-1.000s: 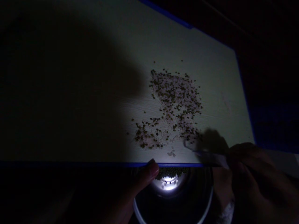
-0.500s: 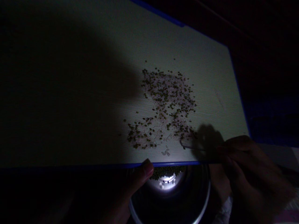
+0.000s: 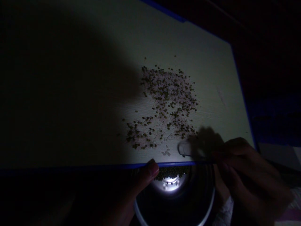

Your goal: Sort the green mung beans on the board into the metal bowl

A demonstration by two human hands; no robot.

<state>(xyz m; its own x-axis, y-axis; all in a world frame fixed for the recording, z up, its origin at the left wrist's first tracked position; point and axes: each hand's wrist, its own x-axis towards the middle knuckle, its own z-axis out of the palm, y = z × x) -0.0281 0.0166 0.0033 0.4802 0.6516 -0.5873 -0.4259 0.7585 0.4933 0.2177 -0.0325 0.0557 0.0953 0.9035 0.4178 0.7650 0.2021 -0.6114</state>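
Small green beans mixed with pale rice-like grains [image 3: 171, 88] lie scattered over a light board [image 3: 211, 62] with a blue edge. My right hand [image 3: 244, 172] pinches a thin, flat, see-through-looking strip [image 3: 185, 148] with a rounded end. Its tip rests on or just above the board, beside one dark bean near the front edge. Below that edge is a round metal-rimmed bowl [image 3: 209, 210] with green beans [image 3: 172, 172] inside. My left hand [image 3: 138, 188] is closed round the bowl's left side, thumb against the board's edge; its other fingers are hidden in darkness.
A few pale grains [image 3: 166, 153] lie apart near the front edge. Deep shadow covers the board's left half. A dark blue object [image 3: 277, 122] is beyond the right edge. Bright light reflects from the bowl's inside [image 3: 171, 185].
The strip has turned from edge-on to show its flat face, and my right hand has moved slightly left. My left thumb and the bowl have shifted a little right along the board's edge.
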